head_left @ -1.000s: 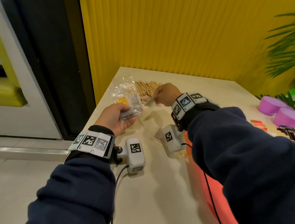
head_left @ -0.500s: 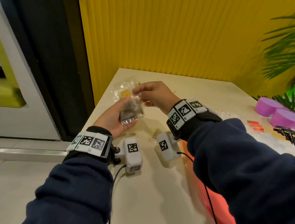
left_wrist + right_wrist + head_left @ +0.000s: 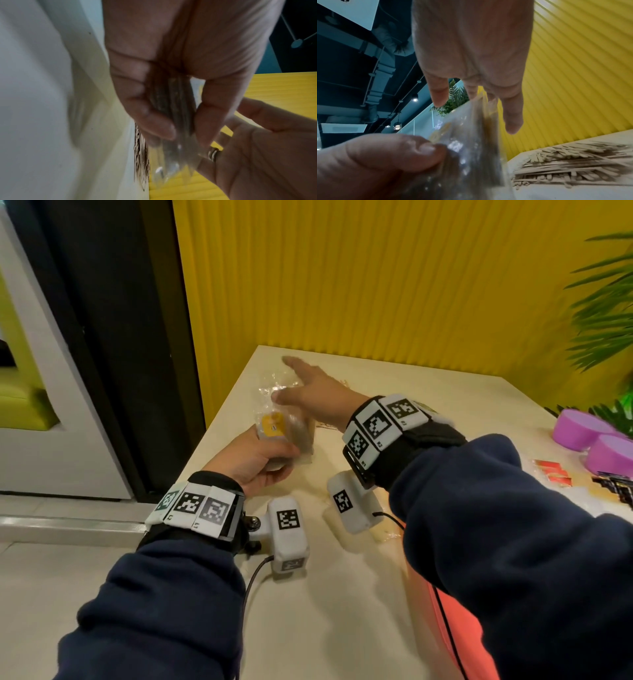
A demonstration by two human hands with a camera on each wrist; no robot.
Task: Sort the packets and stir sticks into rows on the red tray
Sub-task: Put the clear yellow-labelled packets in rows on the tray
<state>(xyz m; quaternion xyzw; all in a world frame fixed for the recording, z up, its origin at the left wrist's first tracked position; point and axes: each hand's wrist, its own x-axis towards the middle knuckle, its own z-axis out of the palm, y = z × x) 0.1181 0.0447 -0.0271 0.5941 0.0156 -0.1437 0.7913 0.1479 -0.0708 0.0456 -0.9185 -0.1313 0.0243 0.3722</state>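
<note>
My left hand [image 3: 274, 453] grips a clear plastic bag [image 3: 291, 433] with a yellow label and a bundle of wooden stir sticks inside, held just above the table's left side. The left wrist view shows the left fingers [image 3: 154, 121] curled round the bundle [image 3: 173, 108]. My right hand [image 3: 298, 381] hovers by the bag's crumpled top with fingers straight and spread, holding nothing; whether it touches the plastic I cannot tell. Loose stir sticks [image 3: 573, 162] lie in a pile on the table behind the bag. A strip of the red tray [image 3: 455, 628] shows under my right arm.
Two purple bowls [image 3: 582, 429] stand at the right edge of the cream table [image 3: 342, 611], with red packets [image 3: 551, 470] and dark packets [image 3: 616, 487] beside them. A yellow ribbed wall [image 3: 376, 285] backs the table. The table's left edge drops to the floor.
My right hand went from the stick pile to pinching the bag's top, and has now let go and spread its fingers. The left hand kept hold of the bag and tilted it.
</note>
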